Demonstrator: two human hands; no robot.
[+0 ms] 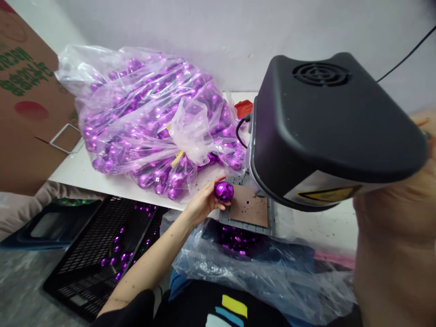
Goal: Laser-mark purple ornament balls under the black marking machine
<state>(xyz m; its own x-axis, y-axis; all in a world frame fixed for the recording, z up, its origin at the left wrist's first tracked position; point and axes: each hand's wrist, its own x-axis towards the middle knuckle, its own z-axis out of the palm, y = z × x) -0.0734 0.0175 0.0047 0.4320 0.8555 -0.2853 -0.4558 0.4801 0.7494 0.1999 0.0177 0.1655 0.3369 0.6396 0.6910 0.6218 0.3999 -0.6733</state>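
Observation:
My left hand [203, 203] grips a shiny purple ball [224, 191] between thumb and fingers, at the left edge of a small brown plate [248, 211] in a grey frame. Over that plate hangs the black head of a machine [323, 122]. A big clear bag of purple balls [150, 122] lies on the white table [81, 175] just behind the hand. My right forearm [395, 245] rises close to the camera at the right; its fingers are hidden behind the machine head.
A black plastic crate [98, 254] with a few loose purple balls sits below the table at the left. Another clear bag [259, 268] holding purple balls lies in my lap. A cardboard box [27, 100] stands at the far left. A black cable [405, 56] crosses the wall.

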